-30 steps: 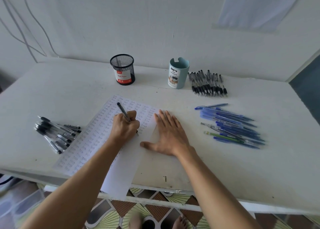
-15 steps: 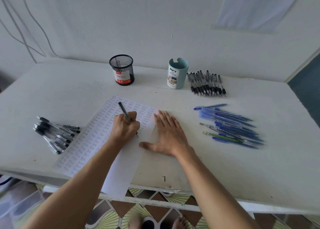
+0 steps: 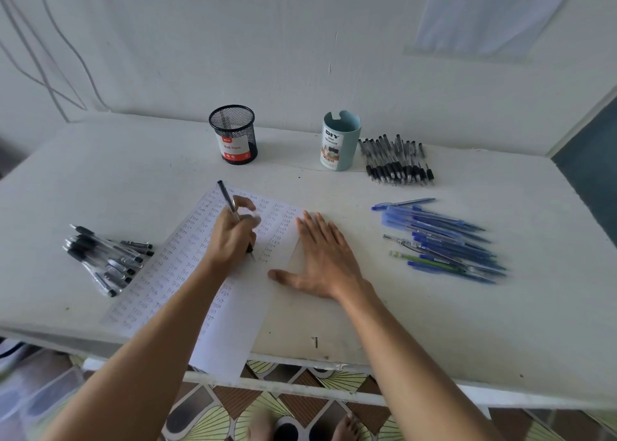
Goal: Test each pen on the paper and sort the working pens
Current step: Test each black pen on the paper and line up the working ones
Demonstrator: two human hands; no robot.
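Observation:
My left hand (image 3: 232, 237) grips a black pen (image 3: 226, 197) with its tip down on the white paper (image 3: 233, 327), which is covered in rows of small handwritten words. Flat on the paper's right edge lies my right hand (image 3: 322, 257), fingers spread. A pile of black pens (image 3: 103, 257) lies left of the paper. Another row of black pens (image 3: 397, 162) sits at the back right. Several blue pens (image 3: 440, 240) lie in a heap on the right.
A black mesh pen cup (image 3: 233, 135) and a light blue desk organizer cup (image 3: 340, 142) stand at the back of the white table (image 3: 434, 324). The paper's lower end hangs over the table's front edge. The wall runs close behind.
My left hand's fingers have loosened slightly around the pen and the pen has tilted a little. My right hand stays flat on the paper.

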